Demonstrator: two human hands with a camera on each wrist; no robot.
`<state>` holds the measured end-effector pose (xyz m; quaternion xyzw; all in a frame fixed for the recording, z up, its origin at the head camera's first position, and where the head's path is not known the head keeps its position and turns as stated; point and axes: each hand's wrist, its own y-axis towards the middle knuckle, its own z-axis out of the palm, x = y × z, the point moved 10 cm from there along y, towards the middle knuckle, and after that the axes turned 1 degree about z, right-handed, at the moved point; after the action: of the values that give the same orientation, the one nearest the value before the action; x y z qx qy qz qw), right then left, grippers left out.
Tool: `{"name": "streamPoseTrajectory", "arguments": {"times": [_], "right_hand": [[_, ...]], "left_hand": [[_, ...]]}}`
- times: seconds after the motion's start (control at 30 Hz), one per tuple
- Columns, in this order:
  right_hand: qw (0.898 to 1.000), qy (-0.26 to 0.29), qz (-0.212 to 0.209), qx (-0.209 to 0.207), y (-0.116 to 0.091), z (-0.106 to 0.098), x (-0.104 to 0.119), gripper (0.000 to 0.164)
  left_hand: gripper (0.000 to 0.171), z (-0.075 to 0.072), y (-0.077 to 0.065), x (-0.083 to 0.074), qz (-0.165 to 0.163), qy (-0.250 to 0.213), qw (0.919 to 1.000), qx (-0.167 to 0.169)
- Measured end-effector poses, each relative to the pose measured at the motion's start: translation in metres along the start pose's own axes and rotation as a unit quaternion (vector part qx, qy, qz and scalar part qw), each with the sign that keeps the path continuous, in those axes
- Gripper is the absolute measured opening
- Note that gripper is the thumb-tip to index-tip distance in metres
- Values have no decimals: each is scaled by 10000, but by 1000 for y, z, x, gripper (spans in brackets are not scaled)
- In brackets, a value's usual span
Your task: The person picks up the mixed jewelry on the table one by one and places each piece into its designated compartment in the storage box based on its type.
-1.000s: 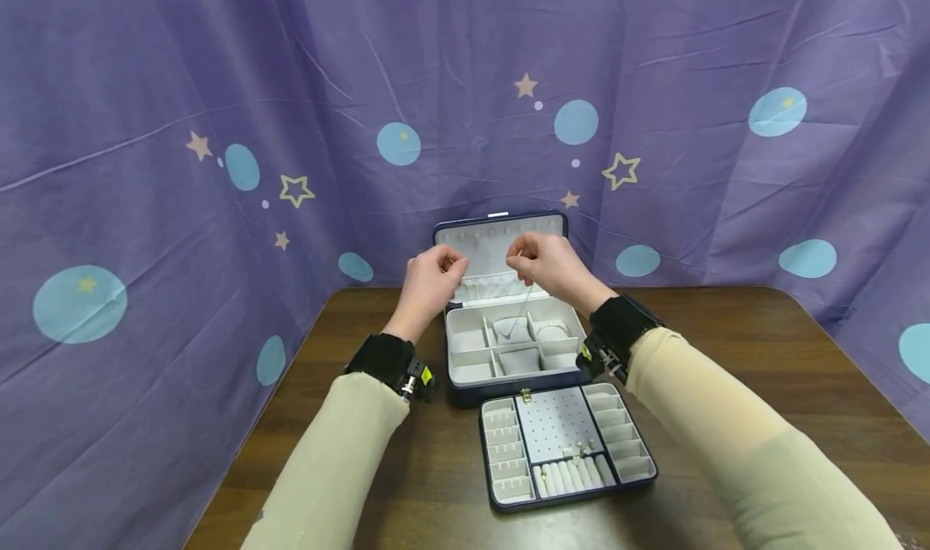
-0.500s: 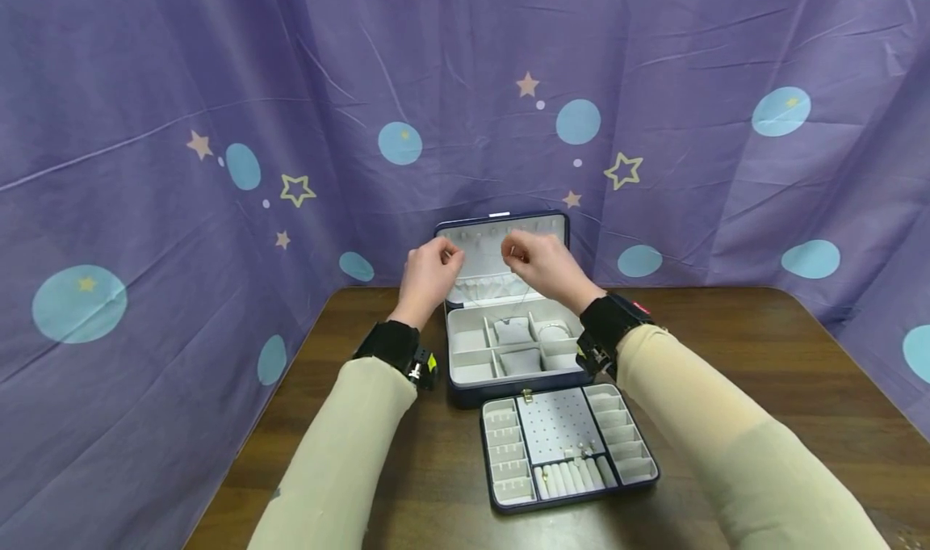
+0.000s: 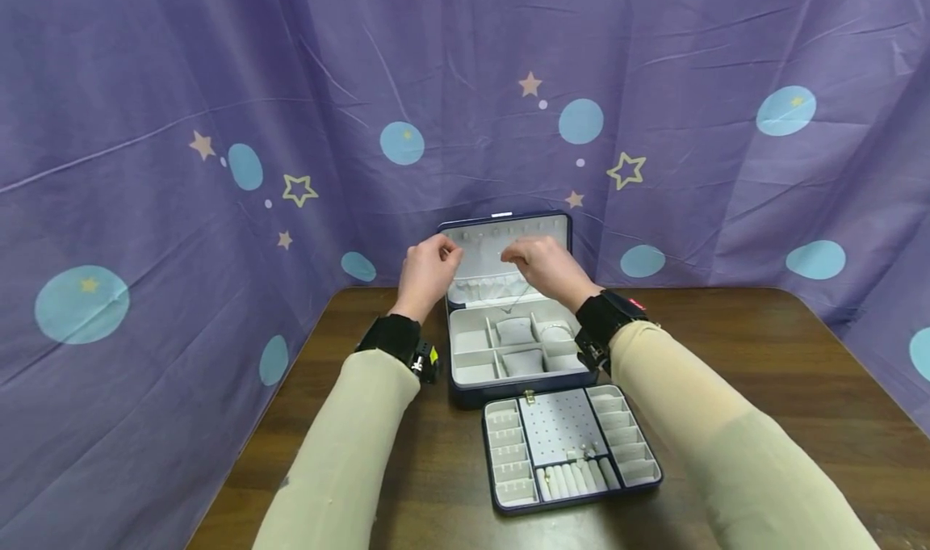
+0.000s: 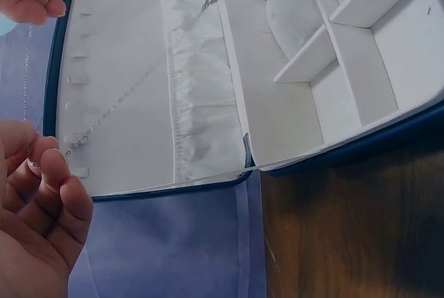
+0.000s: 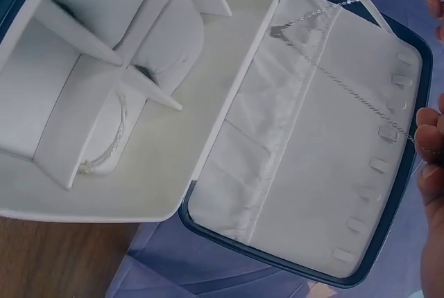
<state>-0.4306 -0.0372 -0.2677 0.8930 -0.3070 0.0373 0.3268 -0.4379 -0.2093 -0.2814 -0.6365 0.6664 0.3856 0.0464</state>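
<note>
Left hand (image 3: 427, 274) and right hand (image 3: 548, 266) both raised over the open jewelry box (image 3: 523, 390), each grip pinched on the necklace (image 5: 354, 95). Its thin chain runs between the hands; pendant (image 5: 277, 32) hangs below them, before the lid (image 3: 481, 254) and its ruffled pocket (image 4: 201, 83). Back-right compartment has a bracelet (image 5: 118, 137); two cushions fill the middle column. Tray (image 3: 555, 426) sits just in front of the box on the wooden tabletop (image 3: 429, 469). Purple starry curtain (image 3: 472, 49) behind.
</note>
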Motion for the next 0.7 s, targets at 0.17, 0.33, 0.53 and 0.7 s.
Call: {"name": "streamPoseTrajectory", "arguments": {"times": [0.17, 0.33, 0.53, 0.7], "right_hand": [[9994, 39, 336, 20, 4, 2, -7, 19], [9977, 142, 651, -94, 7, 4, -17, 20], [9950, 309, 946, -130, 10, 8, -29, 24], [9924, 500, 1121, -7, 13, 15, -35, 32]], "left_hand": [[16, 3, 1, 2, -56, 17, 10000, 54], [15, 6, 4, 3, -109, -93, 9999, 53], [13, 9, 7, 3, -100, -204, 9997, -36], [10, 6, 9, -3, 268, -56, 9995, -167]]}}
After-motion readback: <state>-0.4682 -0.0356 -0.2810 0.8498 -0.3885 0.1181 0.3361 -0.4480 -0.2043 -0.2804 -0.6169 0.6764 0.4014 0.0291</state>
